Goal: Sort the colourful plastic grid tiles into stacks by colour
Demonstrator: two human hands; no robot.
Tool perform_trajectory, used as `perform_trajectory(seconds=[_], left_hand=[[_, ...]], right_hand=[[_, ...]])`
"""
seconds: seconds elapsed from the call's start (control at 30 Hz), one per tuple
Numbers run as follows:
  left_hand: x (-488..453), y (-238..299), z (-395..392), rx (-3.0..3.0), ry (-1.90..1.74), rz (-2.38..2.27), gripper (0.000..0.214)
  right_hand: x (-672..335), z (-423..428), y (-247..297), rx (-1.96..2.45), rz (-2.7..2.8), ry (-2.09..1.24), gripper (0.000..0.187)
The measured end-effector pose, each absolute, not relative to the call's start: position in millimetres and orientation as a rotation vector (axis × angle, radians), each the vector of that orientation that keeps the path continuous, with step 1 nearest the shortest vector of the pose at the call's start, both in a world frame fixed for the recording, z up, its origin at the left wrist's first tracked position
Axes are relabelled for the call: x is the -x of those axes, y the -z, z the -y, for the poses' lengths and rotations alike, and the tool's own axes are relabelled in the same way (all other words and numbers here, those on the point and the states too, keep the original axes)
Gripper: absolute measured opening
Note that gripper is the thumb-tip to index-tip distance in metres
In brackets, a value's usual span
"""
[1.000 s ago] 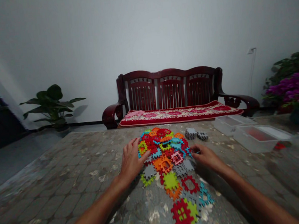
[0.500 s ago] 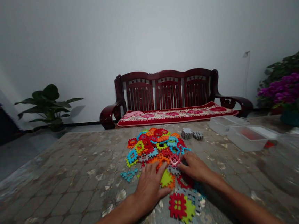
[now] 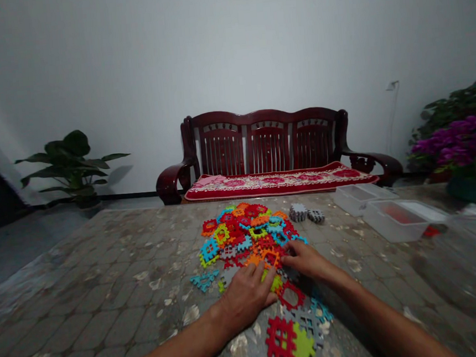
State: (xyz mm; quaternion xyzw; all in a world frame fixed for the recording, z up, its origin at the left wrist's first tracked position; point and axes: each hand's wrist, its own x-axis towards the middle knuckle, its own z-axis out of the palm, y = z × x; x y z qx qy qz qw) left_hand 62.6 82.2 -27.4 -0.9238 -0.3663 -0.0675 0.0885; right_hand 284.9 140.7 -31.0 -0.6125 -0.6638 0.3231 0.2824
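Note:
My left hand (image 3: 246,295) lies open over the near end of a pile of toothed plastic building tiles (image 3: 237,236), fingers stretched across a yellow-green tile (image 3: 275,282). At the pile's right edge, my right hand (image 3: 305,258) is closed, thumb and forefinger curled beside red and orange tiles. What lies between its fingertips is hidden. Nearer me are a red tile with a large hole (image 3: 291,295), a grey tile (image 3: 306,321), a red window tile (image 3: 281,340), a yellow-green tile (image 3: 303,348) and a blue piece (image 3: 321,310).
Stacked grey tiles (image 3: 298,212) stand behind the pile to the right. Clear plastic boxes (image 3: 392,226) and a big transparent container (image 3: 466,269) are on the table's right side. A blue triangular tile (image 3: 204,280) lies left of the pile. Beyond is a wooden sofa (image 3: 268,148).
My left hand has shifted slightly right. My right hand has moved a little left, uncovering more of the red tile with the hole. The pinkish window tile beside it no longer shows there.

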Motion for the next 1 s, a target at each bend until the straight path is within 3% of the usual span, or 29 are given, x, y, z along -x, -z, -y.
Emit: perform_trajectory(seconds=[0.3,0.43,0.57,0.83,1.0], left_hand=[[-62,22,-80,2.785,0.237,0.922,0.040],[-61,18,-79,2.849,0.234,0.984,0.032],[-61,22,-80,2.905,0.318,1.011,0.027],[-62,26,-93,2.940,0.529,0.992,0.019],[-59,6,-116,2.932,0.729,0.983,0.021]], right_hand=[[-280,-138,23,1.433,1.421,-1.300,0.016],[-275,-136,26,1.431,1.444,-1.257,0.017],[-269,-133,28,1.358,1.515,-1.216,0.030],[-264,-128,17,1.369,1.475,-1.235,0.022],[-262,-144,-9,1.338,1.393,-1.253,0.028]])
